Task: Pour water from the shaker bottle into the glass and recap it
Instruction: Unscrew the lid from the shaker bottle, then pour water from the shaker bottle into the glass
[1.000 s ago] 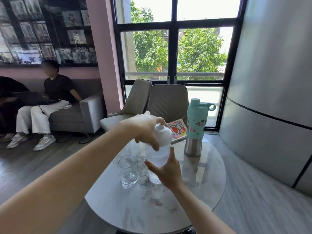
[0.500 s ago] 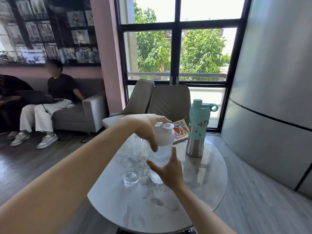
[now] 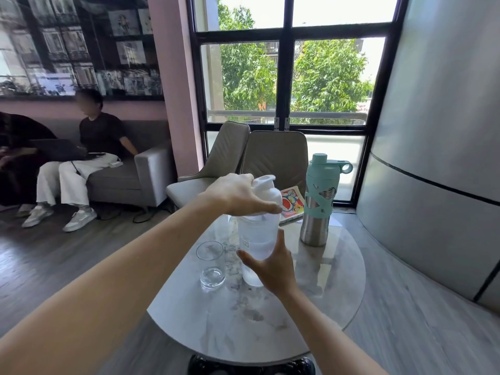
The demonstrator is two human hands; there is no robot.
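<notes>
- The translucent plastic shaker bottle [image 3: 257, 239] stands on the round marble-patterned table [image 3: 311, 315], just beside the clear drinking glass [image 3: 211, 266].
- The right hand [image 3: 273, 269] wraps the lower body; hold it firmly to resist rotation.
- The left hand [image 3: 238, 196] closes over the white screw lid [image 3: 266, 194].
- The glass appears nearly empty, so pouring likely remains; twist the lid level, then lift clear.

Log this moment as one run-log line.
left hand: gripping lid | right hand: holding shaker bottle upright on table | glass: nearly empty, left of bottle
</notes>
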